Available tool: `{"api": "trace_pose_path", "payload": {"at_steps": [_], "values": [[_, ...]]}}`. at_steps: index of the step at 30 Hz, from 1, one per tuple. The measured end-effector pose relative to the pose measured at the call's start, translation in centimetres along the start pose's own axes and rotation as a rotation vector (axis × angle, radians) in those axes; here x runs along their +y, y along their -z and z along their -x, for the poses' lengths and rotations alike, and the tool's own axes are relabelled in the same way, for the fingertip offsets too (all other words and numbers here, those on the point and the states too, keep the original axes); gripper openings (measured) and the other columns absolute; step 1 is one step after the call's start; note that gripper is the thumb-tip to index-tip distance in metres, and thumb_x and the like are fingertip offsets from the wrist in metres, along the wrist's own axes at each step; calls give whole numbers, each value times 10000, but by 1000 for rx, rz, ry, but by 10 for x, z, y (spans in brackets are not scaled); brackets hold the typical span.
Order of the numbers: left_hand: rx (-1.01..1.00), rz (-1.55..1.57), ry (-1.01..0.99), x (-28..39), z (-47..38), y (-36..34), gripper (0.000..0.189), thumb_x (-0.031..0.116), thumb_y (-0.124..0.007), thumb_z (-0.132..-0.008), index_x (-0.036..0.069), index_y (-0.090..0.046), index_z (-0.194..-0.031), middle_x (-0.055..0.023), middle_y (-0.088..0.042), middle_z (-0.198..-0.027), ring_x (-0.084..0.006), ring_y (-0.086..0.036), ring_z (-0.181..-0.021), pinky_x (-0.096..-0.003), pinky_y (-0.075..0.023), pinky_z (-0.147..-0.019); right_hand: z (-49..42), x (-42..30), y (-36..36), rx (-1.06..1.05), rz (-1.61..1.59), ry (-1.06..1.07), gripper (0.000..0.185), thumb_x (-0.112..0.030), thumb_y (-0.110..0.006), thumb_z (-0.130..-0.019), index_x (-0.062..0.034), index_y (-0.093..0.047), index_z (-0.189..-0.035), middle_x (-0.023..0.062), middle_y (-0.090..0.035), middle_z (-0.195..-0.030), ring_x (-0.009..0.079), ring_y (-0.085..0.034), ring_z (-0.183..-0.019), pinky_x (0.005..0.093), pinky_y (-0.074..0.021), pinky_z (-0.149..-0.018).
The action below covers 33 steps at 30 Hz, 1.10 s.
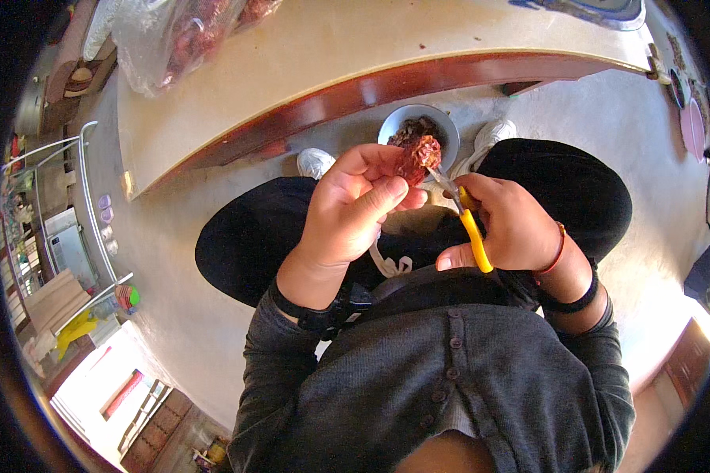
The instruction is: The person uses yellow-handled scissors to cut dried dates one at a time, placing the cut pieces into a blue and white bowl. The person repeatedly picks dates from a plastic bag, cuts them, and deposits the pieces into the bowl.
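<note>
My left hand (361,201) pinches a wrinkled, dark red dried pod (417,162), seemingly a dried pepper, between thumb and fingers. Its torn end faces up and shows a paler inside. My right hand (509,219) grips a small tool with yellow handles (476,239), either snips or pliers. The tool's metal tip touches the pod's near right side, and the handles look partly spread. Below the pod, a grey-blue bowl (453,131) rests on the floor between my feet. Dark brown scraps (414,127) lie in it, partly hidden by the pod and my left hand.
A pale table with a reddish-brown edge (331,97) curves ahead of my knees. On it lie a clear plastic bag (171,47) of red pods and, far right, a metal tray (615,12). A white metal rack (86,195) stands left; a pink basin (692,130) is far right.
</note>
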<state>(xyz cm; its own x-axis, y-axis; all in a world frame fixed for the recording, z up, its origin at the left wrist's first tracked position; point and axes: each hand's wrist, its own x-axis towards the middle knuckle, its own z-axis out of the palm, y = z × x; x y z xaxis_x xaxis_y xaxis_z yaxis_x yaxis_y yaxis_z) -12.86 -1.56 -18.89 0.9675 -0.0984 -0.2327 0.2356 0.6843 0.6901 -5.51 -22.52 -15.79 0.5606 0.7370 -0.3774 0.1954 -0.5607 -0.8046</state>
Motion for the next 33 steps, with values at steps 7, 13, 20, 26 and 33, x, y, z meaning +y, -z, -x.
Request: {"api": "trace_pose_path", "payload": {"at_steps": [7,13,20,26,33], "values": [[116,-142,72,-9,1,-4,216,102,-539,-921,-27,-529,-1094,-108,-633,-986,-158,-636,-810,-283,-537,-761,0,12,-7,4,-2,34,735,-476,-863,-513,15,-542,-956,165,-566,-740,342,-567,-697,370,-454,-638],[157,-93,94,-13,-5,4,200,109,-530,-923,-26,-535,-1071,-105,-637,-927,-152,-632,-757,-276,-537,-709,-2,23,-9,-23,-98,-11,693,-479,-857,-530,15,-582,-929,161,-585,-721,308,-590,-670,357,-464,-615],[244,-99,168,-14,-12,6,208,123,-502,-909,-37,-539,-1037,-117,-625,-835,-178,-615,-708,-341,-543,-681,-8,39,-21,23,-245,21,590,-402,-866,-570,22,-606,-887,34,-485,-602,112,-429,-541,271,-374,-494],[217,37,211,-15,-16,8,172,116,-544,-890,-22,-557,-992,-86,-625,-803,-143,-600,-641,-296,-534,-649,-8,50,-22,-61,-280,21,554,-401,-858,-587,11,-618,-869,38,-538,-618,110,-474,-559,278,-398,-517],[181,203,296,-18,-19,7,186,145,-530,-875,-13,-570,-965,-67,-594,-731,-150,-560,-590,-318,-505,-596,-6,58,-19,-128,-336,32,558,-399,-862,-585,-1,-610,-883,33,-543,-637,114,-511,-600,258,-412,-545]]}}
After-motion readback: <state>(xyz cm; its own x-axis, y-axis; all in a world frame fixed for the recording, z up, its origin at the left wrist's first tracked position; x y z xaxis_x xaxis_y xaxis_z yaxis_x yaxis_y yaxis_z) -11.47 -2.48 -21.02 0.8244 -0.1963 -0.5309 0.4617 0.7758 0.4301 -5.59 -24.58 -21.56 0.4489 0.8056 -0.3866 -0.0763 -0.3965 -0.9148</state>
